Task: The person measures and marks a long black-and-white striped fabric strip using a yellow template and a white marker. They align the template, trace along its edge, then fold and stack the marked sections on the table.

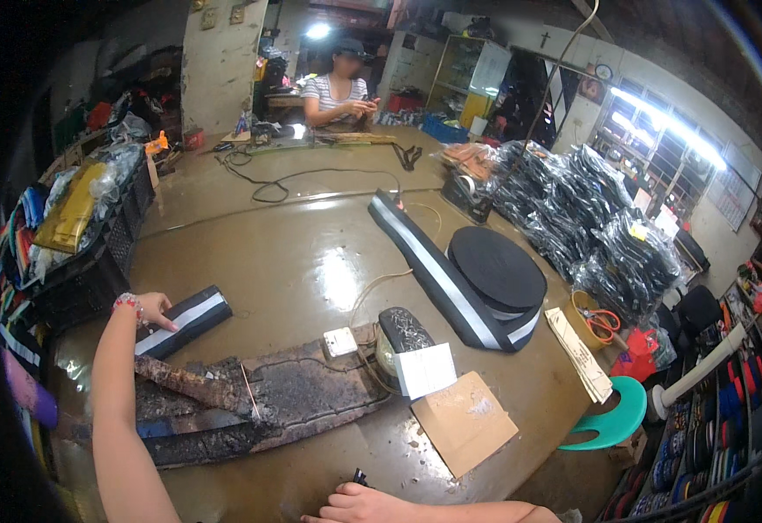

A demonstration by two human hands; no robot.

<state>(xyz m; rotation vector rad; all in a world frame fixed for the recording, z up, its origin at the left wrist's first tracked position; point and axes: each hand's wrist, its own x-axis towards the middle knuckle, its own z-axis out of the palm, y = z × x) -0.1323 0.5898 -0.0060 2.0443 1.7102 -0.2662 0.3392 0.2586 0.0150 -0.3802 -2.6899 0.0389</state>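
Observation:
My left hand (152, 310), with a beaded bracelet at the wrist, grips a short length of black webbing (196, 319) with a pale stripe along its middle. Thumb and fingers lie on its upper face and far edge. At the lower edge my right hand (363, 506) is closed round something mostly hidden; only a small black tip (360, 477) pokes up above the fingers. Just this side of the webbing lies a charred, crusted board (302, 392). A big black roll of webbing (496, 268) rests farther right, its striped end (433, 261) stretching away across the table.
A white box with a cord (340, 343), a dark rounded device (405, 336) and brown cardboard (466, 424) occupy the middle. Black crates (93, 270) stand left; plastic-wrapped black goods (564, 209) pile up right. A green stool (612, 418) sits beside the table. Another person (337, 91) is at the far end.

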